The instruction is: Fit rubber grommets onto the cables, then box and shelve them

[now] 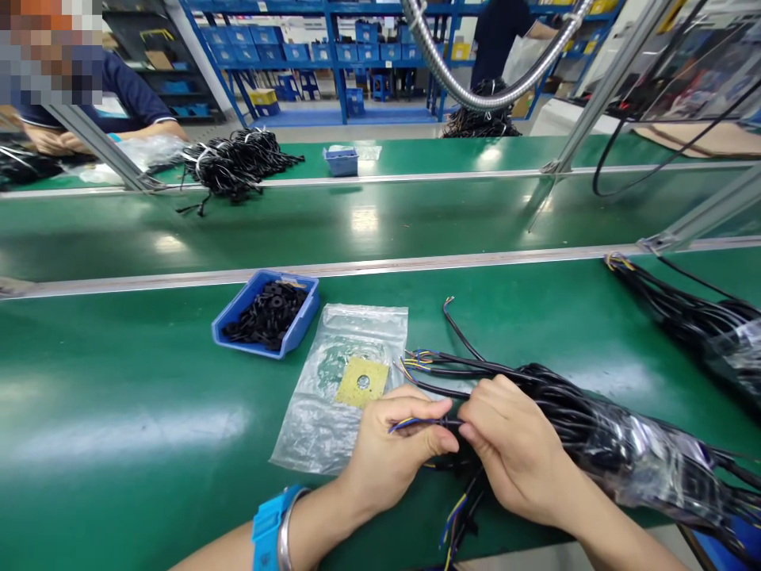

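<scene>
hands point(389, 454) point(516, 454) hold a black cable point(453, 423) between their fingertips.

Bright white glare on green tabletop point(148, 373)

Stretch of held cable point(453, 423) inside the right hand point(508, 448) is hidden; its far end can't be traced. Blue wristband point(270, 530) is clipped by bottom edge, as are the loose wires point(457, 511) below. Cable bundle point(574, 412) is partly covered by the right hand and cut off at right edge; second bundle point(666, 309) is cut there too. Clear bag point(306, 420) is overlapped by the left hand point(392, 456). Black parts in blue bin point(305, 321) are too jumbled to be counted. Left co-worker's point(134, 91) head is pixelated.
</scene>
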`<state>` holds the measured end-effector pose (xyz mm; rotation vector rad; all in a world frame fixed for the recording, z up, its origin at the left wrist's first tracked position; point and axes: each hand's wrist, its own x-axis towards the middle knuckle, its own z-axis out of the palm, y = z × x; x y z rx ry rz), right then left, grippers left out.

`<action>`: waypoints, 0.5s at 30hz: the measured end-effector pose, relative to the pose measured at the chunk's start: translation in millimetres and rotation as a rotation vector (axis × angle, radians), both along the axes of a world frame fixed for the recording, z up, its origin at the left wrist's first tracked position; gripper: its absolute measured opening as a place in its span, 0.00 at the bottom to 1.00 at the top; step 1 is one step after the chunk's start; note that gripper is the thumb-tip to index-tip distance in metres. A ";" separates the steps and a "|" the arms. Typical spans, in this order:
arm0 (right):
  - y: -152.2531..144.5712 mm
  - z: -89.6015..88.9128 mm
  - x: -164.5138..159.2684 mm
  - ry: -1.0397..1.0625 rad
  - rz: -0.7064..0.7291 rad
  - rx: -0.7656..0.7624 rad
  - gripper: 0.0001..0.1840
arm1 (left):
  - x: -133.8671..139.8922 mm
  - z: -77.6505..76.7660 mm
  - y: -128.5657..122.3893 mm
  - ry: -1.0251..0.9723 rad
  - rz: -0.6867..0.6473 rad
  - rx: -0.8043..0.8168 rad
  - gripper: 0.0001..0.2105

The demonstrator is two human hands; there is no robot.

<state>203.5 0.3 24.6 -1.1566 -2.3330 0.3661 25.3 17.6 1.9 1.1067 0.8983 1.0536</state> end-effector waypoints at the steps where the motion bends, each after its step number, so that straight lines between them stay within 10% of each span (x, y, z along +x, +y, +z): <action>1: -0.2 -0.5 -0.3 -0.008 0.001 0.004 0.11 | 0.2 0.0 -0.7 -0.007 -0.006 -0.008 0.12; 15: 4.7 -0.1 -0.9 -0.044 -0.101 0.022 0.09 | 9.0 2.5 12.4 -0.232 -0.028 -0.308 0.11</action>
